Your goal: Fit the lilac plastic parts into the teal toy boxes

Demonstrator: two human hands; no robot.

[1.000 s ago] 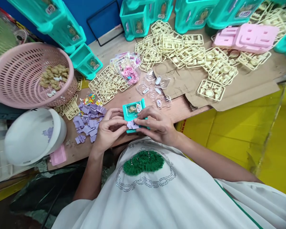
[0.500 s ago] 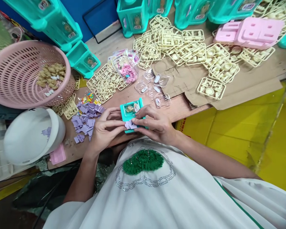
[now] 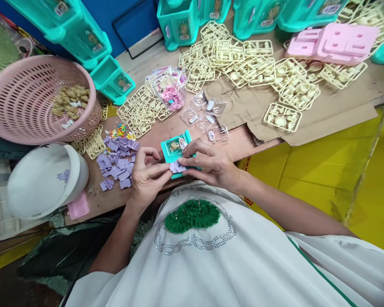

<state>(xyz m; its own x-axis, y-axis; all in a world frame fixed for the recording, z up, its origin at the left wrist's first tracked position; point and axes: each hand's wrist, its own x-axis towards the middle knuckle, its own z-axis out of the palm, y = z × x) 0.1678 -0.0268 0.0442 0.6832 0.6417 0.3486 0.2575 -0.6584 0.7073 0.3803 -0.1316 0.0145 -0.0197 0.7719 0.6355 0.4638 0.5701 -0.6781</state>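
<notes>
At the table's front edge, a small teal plastic toy box (image 3: 170,147) lies tilted, with a clear bubble window, a tan figure and a label on its face. Against its near side is a small purple scalloped plastic piece (image 3: 176,167). My left hand (image 3: 147,174) pinches the left end of this purple piece between thumb and fingertips. From the right, my right hand (image 3: 213,164) grips the teal box, its index fingertip pressing on the purple piece. Its fingers hide the box's right side.
Purple plastic parts (image 3: 117,160) lie left of my hands, beside a white bucket (image 3: 35,187) and a pink basket (image 3: 16,102) of tan figures. Clear covers (image 3: 208,121), cream part frames (image 3: 227,53) and pink trays (image 3: 345,42) lie beyond. Teal boxes (image 3: 179,25) line the back.
My left hand has drawn slightly back, its upper fingers curling away from the teal box's left edge. The purple piece has shifted slightly right.
</notes>
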